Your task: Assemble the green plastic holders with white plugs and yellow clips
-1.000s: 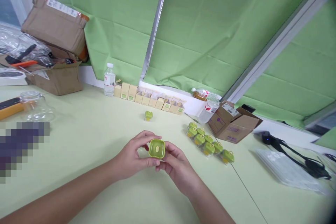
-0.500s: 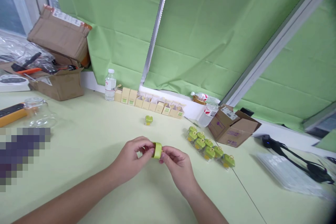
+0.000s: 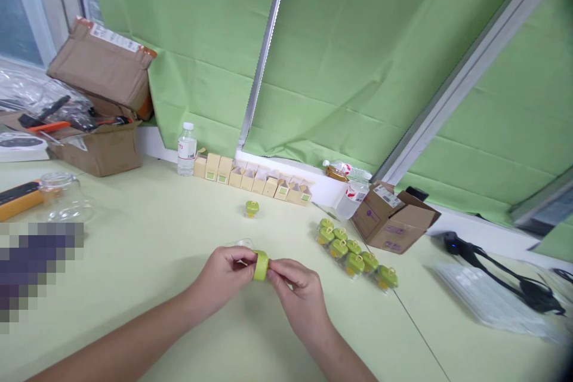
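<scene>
Between my two hands is a small green lid (image 3: 261, 265), turned on its edge. My left hand (image 3: 230, 273) pinches its left side with thumb and fingers. My right hand (image 3: 298, 286) has its fingertips closed at the lid's right side, covering whatever they pinch there. Just behind my left fingers shows the edge of a clear plastic piece (image 3: 244, 243), mostly hidden. Farther back stands one small clear container with a green lid (image 3: 252, 208). To the right, several similar green-lidded containers (image 3: 355, 262) sit in a cluster, with pale loops on top.
A row of small cream cartons (image 3: 248, 178) lines the back, some with open flaps. A water bottle (image 3: 187, 149) stands left of them, another bottle (image 3: 350, 200) leans at right beside a brown box (image 3: 389, 218). Clear plastic bags (image 3: 487, 301) lie far right, a glass jar (image 3: 62, 194) left.
Both hands and the green lid have shifted slightly left and down in view. The clear plastic edge behind my left fingers now shows. Both hands keep their grip.
</scene>
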Tool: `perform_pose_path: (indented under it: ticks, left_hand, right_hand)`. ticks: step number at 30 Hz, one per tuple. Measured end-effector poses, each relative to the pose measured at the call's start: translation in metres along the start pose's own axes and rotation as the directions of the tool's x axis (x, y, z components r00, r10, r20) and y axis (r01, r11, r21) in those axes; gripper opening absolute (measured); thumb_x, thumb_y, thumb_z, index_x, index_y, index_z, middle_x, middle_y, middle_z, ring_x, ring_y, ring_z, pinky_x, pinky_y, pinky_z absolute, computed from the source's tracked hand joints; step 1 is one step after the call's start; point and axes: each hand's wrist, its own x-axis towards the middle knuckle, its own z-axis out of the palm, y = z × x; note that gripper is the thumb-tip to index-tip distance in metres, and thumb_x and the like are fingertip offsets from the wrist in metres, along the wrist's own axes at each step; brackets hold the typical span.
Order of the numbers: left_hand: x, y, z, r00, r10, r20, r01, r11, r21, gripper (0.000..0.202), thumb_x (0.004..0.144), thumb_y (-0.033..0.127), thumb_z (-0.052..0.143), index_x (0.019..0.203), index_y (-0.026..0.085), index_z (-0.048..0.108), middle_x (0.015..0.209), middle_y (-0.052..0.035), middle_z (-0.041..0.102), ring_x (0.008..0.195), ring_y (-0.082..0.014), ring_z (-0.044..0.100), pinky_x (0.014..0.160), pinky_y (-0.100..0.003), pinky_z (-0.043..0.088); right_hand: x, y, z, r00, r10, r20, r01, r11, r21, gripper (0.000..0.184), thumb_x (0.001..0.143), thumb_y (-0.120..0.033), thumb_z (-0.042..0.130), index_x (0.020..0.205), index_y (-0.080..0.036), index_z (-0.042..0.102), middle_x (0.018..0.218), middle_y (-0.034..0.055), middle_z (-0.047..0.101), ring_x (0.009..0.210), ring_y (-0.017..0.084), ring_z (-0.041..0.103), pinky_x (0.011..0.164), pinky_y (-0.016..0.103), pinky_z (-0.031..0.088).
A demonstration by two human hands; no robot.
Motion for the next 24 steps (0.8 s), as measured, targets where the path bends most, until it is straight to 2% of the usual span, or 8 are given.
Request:
perform_pose_path:
  ticks: [3,6,10,16,20,24]
  left_hand:
    - [0.0,0.001,0.001,1.0,-0.03,-0.01,0.029,0.999,-0.034,0.012,0.075,0.027,0.072,0.077,0.017,0.076,0.077,-0.0046,0.072,0.073,-0.0181,0.063,0.068,-0.029,0.051]
    - [0.001,0.003,0.002,0.999,-0.04,-0.033,0.038,0.998,-0.047,0.014,0.072,0.03,0.074,0.075,0.016,0.075,0.076,-0.0046,0.071,0.072,-0.0183,0.063,0.067,-0.029,0.051]
    - [0.001,0.002,0.001,0.999,-0.044,-0.032,0.043,0.999,-0.027,0.013,0.073,0.028,0.072,0.071,0.015,0.073,0.07,-0.0027,0.068,0.067,-0.0157,0.06,0.063,-0.026,0.049]
    - [0.001,0.001,-0.003,0.999,-0.009,0.048,0.011,1.0,-0.029,0.016,0.078,0.032,0.072,0.078,0.016,0.074,0.08,-0.0056,0.072,0.078,-0.0197,0.065,0.072,-0.031,0.052]
    - [0.001,-0.001,-0.005,0.999,-0.018,0.037,0.019,0.999,-0.028,0.017,0.078,0.032,0.073,0.077,0.015,0.073,0.079,-0.0057,0.072,0.076,-0.0201,0.066,0.072,-0.032,0.054]
    - [0.0,-0.002,-0.003,0.999,0.036,0.011,-0.037,0.998,0.054,0.009,0.077,0.024,0.07,0.074,0.015,0.068,0.075,-0.0034,0.07,0.072,-0.0169,0.064,0.068,-0.029,0.053]
  right_hand:
    - [-0.002,-0.001,0.002,0.999,0.043,0.018,-0.043,0.999,0.016,0.019,0.09,-0.028,0.063,0.101,-0.031,0.079,0.094,0.0055,0.076,0.083,0.021,0.071,0.076,0.035,0.057]
    - [-0.003,0.001,0.003,0.985,0.174,-0.015,-0.171,0.978,0.117,0.019,0.087,-0.035,0.068,0.101,-0.026,0.077,0.089,0.0065,0.077,0.081,0.022,0.071,0.075,0.036,0.058]
    - [-0.001,0.006,0.003,0.961,0.277,-0.02,-0.264,0.933,0.244,0.018,0.078,-0.038,0.077,0.083,-0.021,0.078,0.08,0.0066,0.076,0.073,0.021,0.069,0.07,0.033,0.056]
    - [0.004,0.004,0.001,0.907,0.418,0.05,-0.393,0.797,0.458,0.024,0.063,-0.039,0.087,0.074,-0.02,0.079,0.068,0.0042,0.074,0.063,0.017,0.065,0.067,0.033,0.056]
    - [0.005,0.001,0.001,0.878,0.469,0.097,-0.454,0.749,0.483,0.029,0.063,-0.043,0.087,0.077,-0.018,0.079,0.076,0.0066,0.076,0.067,0.018,0.067,0.071,0.035,0.057]
    - [0.003,-0.004,0.002,0.904,0.407,0.128,-0.411,0.752,0.515,0.042,0.067,-0.04,0.086,0.103,-0.022,0.074,0.101,0.0084,0.075,0.093,0.024,0.068,0.08,0.038,0.057]
